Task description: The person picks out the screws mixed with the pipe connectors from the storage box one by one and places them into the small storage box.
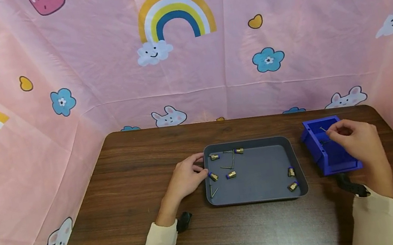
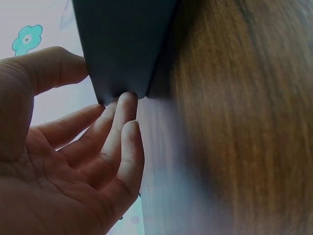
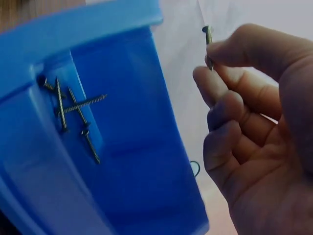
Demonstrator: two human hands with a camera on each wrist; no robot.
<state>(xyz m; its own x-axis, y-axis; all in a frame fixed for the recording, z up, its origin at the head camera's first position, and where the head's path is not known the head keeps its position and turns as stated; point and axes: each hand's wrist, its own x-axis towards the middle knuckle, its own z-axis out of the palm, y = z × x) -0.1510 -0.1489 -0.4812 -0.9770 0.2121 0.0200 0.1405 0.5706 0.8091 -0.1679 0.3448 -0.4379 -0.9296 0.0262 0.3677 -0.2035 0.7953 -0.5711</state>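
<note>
A screw [image 3: 208, 35] hangs over the blue bin [image 1: 325, 157], pinched in our right hand [image 1: 357, 141]; if that small hold slips, we could drop it outside the bin. Left of the bin, our left hand [image 1: 186, 178], fingers relaxed, touches the grey tray [image 1: 258, 164], where brass fittings [image 1: 231, 174] obstruct other screws [image 1: 226, 167].

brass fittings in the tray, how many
6 in the tray: one fitting in the far left corner, one at the far wall, one by the left wall, one right of that, two toward the near right corner. None looks hidden.
</note>
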